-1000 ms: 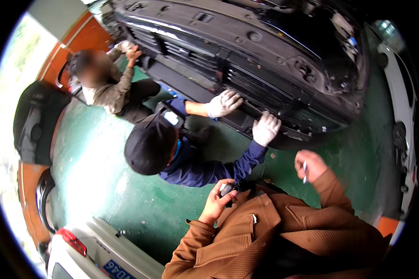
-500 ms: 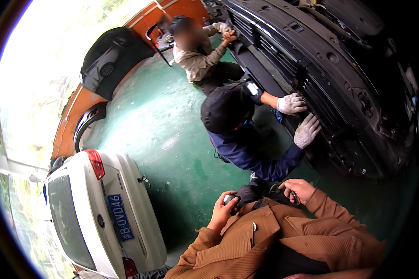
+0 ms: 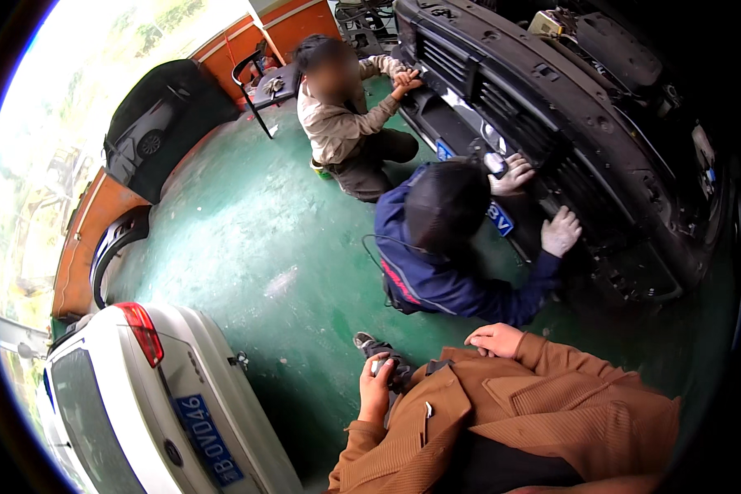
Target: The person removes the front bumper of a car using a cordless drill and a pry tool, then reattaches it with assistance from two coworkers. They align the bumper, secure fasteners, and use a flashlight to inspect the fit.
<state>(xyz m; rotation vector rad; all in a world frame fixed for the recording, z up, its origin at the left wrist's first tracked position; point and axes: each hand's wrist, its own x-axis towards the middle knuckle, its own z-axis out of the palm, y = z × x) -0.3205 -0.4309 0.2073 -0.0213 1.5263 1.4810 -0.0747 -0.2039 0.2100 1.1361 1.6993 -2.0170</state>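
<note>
- Open green floor (image 3: pixel 247 247) stretches to your left, bounded by the white car's rear (image 3: pixel 165 395) at near left and the black car front (image 3: pixel 552 123) at far right.
- A crouching co-worker in blue (image 3: pixel 445 247) fills the space just ahead of you.
- Your left hand (image 3: pixel 376 385) is raised before your chest, fingers curled around a small grey object (image 3: pixel 378 367).
- Your right hand (image 3: pixel 494 339) lies loosely closed, palm down, on your brown jacket (image 3: pixel 543 412); you cannot tell whether it holds anything.
</note>
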